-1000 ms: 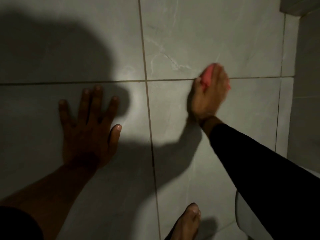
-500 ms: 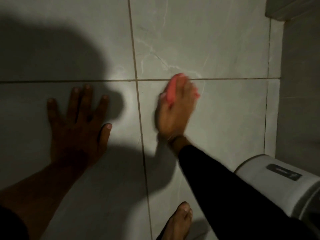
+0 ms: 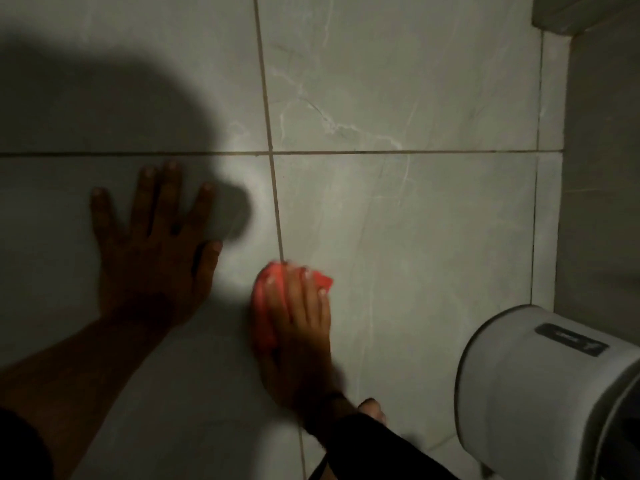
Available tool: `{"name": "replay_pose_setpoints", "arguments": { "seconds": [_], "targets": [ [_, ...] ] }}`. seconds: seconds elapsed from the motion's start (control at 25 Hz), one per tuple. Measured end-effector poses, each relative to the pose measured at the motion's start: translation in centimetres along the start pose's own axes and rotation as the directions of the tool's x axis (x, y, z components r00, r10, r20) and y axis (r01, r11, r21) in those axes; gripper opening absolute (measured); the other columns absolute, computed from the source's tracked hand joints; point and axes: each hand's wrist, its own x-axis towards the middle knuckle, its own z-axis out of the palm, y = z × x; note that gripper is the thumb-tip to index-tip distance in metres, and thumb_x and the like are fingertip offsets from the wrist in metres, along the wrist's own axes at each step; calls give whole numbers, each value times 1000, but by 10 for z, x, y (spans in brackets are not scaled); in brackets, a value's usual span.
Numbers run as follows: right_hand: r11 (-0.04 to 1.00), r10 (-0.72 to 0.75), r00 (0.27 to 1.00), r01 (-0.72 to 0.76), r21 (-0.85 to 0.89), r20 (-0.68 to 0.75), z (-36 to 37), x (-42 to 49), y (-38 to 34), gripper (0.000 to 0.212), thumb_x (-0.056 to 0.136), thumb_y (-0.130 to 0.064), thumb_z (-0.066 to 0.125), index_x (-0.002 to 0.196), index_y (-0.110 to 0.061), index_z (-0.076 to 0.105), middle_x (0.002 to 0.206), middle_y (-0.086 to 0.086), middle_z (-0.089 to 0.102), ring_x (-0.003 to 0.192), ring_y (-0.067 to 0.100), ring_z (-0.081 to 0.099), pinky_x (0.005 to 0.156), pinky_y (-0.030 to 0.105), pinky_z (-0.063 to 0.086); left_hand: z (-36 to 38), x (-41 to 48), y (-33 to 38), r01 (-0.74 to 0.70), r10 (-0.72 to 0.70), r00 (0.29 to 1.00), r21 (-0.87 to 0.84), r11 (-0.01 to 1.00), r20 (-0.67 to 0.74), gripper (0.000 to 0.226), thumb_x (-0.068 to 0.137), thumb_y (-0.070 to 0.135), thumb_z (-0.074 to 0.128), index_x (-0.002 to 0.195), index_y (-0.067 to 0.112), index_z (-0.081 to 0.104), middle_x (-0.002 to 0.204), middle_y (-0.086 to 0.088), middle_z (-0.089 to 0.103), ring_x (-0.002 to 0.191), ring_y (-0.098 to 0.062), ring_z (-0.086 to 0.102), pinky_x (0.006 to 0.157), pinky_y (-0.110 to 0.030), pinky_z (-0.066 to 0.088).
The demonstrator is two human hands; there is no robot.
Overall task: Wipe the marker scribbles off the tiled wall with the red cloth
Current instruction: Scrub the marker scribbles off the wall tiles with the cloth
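Observation:
The grey tiled wall (image 3: 433, 220) fills the view, dimly lit. My right hand (image 3: 301, 337) presses the bunched red cloth (image 3: 268, 299) against the wall, right on the vertical grout line, in the lower tile row. The cloth pokes out to the left of my fingers and past their tips. My left hand (image 3: 152, 258) lies flat on the tile to the left, fingers spread, empty, in shadow. I can make out no clear marker scribble; only pale veins in the tile show above the cloth.
A white rounded fixture (image 3: 547, 386) with a dark label sticks out at the lower right. The wall corner (image 3: 564, 202) runs down the right side. A bare foot (image 3: 372, 410) shows below my right wrist. A large head shadow covers the upper left.
My right hand with the cloth has swept down and to the left, from the horizontal grout line to the vertical one. The left hand has stayed flat on the wall.

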Motion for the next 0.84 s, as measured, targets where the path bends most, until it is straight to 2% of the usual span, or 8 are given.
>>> {"name": "replay_pose_setpoints", "arguments": {
  "seconds": [0.08, 0.12, 0.2, 0.24, 0.36, 0.64, 0.72, 0.84],
  "targets": [
    [996, -77, 991, 81, -37, 112, -10, -16, 30, 71, 106, -30, 53, 172, -20, 26, 182, -1, 19, 170, 26, 19, 139, 55, 15, 0, 2, 2, -1, 0, 1000, 9, 1000, 14, 76, 103, 50, 40, 174, 25, 28, 184, -17, 13, 170, -42, 12, 128, -76, 2],
    [992, 114, 990, -110, -54, 84, -14, -21, 38, 74, 102, -25, 56, 170, -13, 28, 180, 8, 24, 168, 34, 25, 136, 62, 24, 0, 3, 1, -5, 5, 1000, 23, 1000, 20, 76, 103, 50, 38, 174, 26, 26, 184, -17, 12, 170, -42, 12, 128, -76, 2],
    [821, 561, 827, -561, -108, -33, -17, -32, 28, 69, 100, -19, 52, 165, -3, 35, 174, 23, 33, 162, 47, 33, 128, 69, 34, 2, 1, 0, -12, 11, 1000, 26, 1000, 25, 77, 103, 51, 38, 174, 26, 25, 184, -16, 11, 171, -41, 11, 129, -77, 3],
    [789, 589, 805, -591, -167, -68, -13, -43, 7, 64, 101, -18, 47, 162, -1, 43, 171, 27, 41, 158, 50, 42, 125, 68, 38, 1, 0, 0, -13, 13, 1000, 24, 1000, 17, 76, 102, 50, 38, 174, 26, 27, 184, -16, 11, 170, -41, 12, 129, -76, 3],
    [982, 187, 981, -186, -16, 50, -3, -26, -40, 61, 107, -31, 44, 165, -10, 43, 173, 18, 41, 161, 43, 36, 127, 64, 32, 0, 2, 0, -8, 9, 1000, 29, 1000, -19, 74, 102, 47, 42, 172, 24, 34, 183, -18, 17, 169, -42, 18, 129, -75, 3],
    [991, -101, 994, 97, -90, -42, -38, 217, 65, 66, 106, -33, 38, 168, -11, 38, 178, 15, 35, 168, 34, 27, 137, 56, 18, 3, 2, -2, -16, 17, 999, 27, 1000, -34, 72, 102, 46, 41, 171, 24, 35, 182, -17, 20, 169, -41, 19, 129, -75, 4],
    [987, 159, 978, -162, -10, -137, -59, 208, 138, 65, 105, -30, 45, 165, -6, 41, 175, 19, 38, 166, 37, 31, 137, 56, 19, 5, 1, -1, -12, 13, 999, 41, 999, -30, 73, 103, 47, 39, 171, 25, 34, 183, -17, 18, 170, -40, 17, 129, -75, 2],
    [774, 632, 755, -602, 196, -176, -77, 142, 182, 72, 104, -35, 45, 167, -2, 34, 178, 23, 28, 168, 40, 23, 139, 53, 15, 7, 2, -3, -13, 15, 999, 39, 999, -37, 73, 102, 48, 39, 172, 26, 33, 183, -16, 17, 170, -40, 17, 129, -74, 1]
  ]
}}
